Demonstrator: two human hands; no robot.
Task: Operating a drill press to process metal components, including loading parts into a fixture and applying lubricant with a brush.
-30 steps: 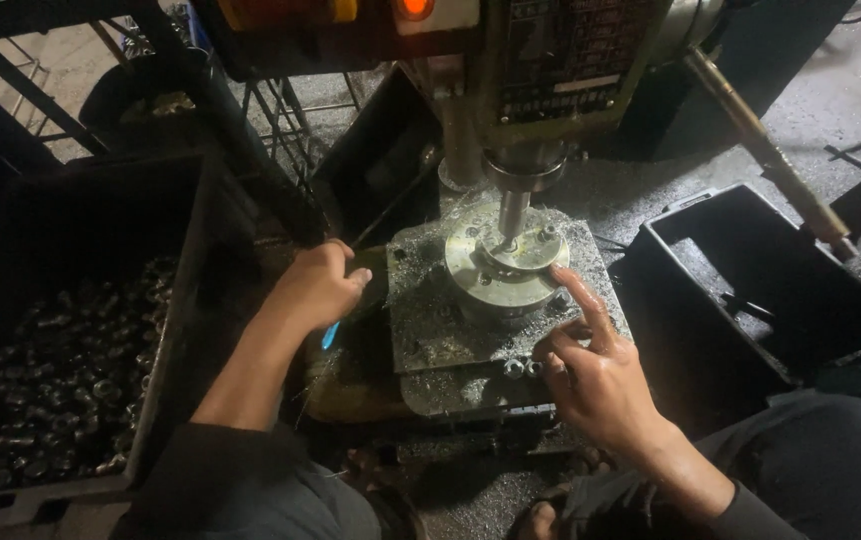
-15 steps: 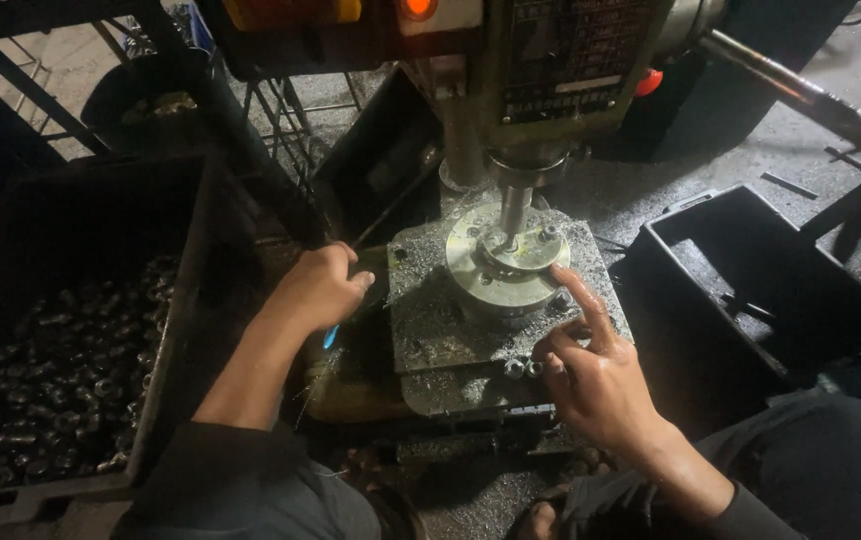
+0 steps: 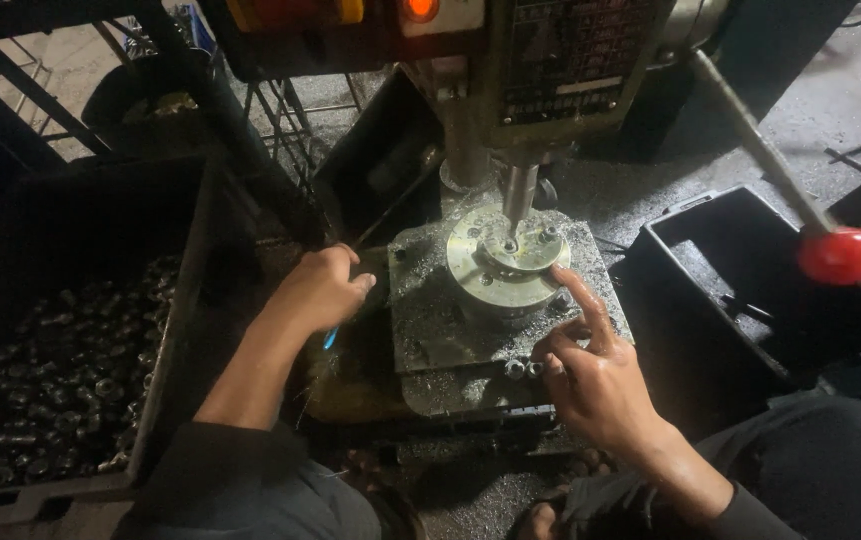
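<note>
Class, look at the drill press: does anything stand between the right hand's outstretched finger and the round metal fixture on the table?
Nothing visible does. The right hand points its forefinger at the rim of the round fixture, with only chip-strewn table around it.

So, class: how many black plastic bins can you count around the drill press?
3. One bin at left holds small metal parts; a second bin sits at right; a third bin stands behind the left hand. Others may be hidden.

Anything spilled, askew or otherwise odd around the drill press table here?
Metal chips litter the drill table around the round fixture. The right hand points a finger close to the spindle. The left hand grips a blue-tipped tool. Nothing looks askew.
</note>
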